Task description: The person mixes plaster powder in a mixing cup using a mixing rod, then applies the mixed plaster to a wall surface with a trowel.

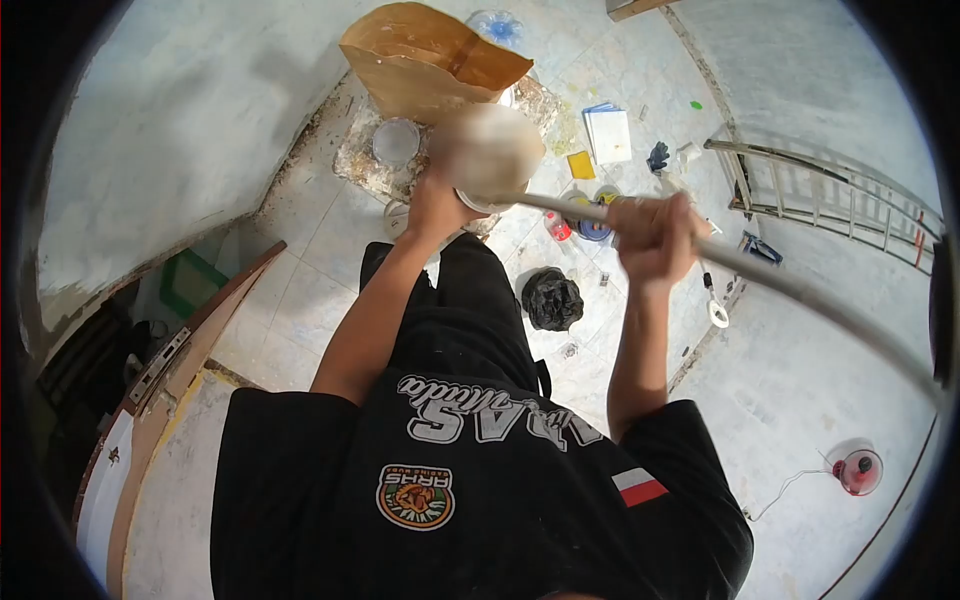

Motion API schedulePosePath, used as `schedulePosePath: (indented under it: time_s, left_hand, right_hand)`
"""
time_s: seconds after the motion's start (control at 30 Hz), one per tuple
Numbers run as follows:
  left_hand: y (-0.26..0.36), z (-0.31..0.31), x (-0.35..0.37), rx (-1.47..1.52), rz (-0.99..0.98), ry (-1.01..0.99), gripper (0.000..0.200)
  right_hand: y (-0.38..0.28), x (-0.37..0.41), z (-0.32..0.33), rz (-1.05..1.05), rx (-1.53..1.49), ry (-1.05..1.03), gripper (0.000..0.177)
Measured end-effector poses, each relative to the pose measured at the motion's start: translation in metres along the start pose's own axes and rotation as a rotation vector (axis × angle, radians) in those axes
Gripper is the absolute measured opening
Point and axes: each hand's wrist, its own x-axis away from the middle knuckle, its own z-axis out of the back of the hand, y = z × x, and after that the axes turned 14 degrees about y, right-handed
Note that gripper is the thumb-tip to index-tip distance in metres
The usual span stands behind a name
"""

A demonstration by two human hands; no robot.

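My left hand [436, 200] is closed on the side of a round whitish container [488, 160], held up in front of my legs; its top and contents are blurred. My right hand [655, 238] is wrapped round a long pale pole [790, 285]. The pole's far end meets the container's near rim, and its other end runs off toward the lower right. Just beyond the container stands a large open brown paper bag [420, 65]. A round white lid or tub [396, 142] lies to the left of the container.
A red-labelled bottle [557, 227], blue-rimmed can [592, 228], crumpled black plastic bag [552, 299] and yellow sponge-like block [581, 165] are on the tiled floor. A metal ladder [830, 190] leans at the right wall. Near the left wall is a wooden door [190, 330].
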Motion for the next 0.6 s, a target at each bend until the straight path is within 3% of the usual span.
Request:
schedulePosePath:
  time_s: [0.07,0.2,0.23,0.33,0.4,0.6]
  left_hand:
    - [0.002,0.000,0.002,-0.009,0.027,-0.037,0.110]
    - [0.001,-0.003,0.005,-0.002,0.060,-0.014,0.110]
    - [0.000,-0.003,0.005,-0.033,0.050,-0.017,0.107]
    - [-0.005,-0.004,0.006,-0.004,0.014,-0.009,0.108]
    - [-0.002,-0.006,0.005,-0.016,0.022,-0.021,0.108]
    - [0.002,0.000,0.006,0.048,-0.008,0.038,0.111]
  right_hand:
    - [-0.003,-0.020,-0.014,0.017,0.064,0.088,0.056]
    - [0.024,-0.017,-0.057,0.157,-0.082,0.030,0.050]
    - [0.029,-0.010,-0.061,0.242,0.022,0.026,0.052]
    - [0.033,0.016,-0.040,0.184,-0.112,0.014,0.054]
    - [0.032,0.027,-0.020,-0.048,-0.298,0.109,0.057]
    - [0.008,-0.004,0.012,-0.064,-0.147,0.148,0.056]
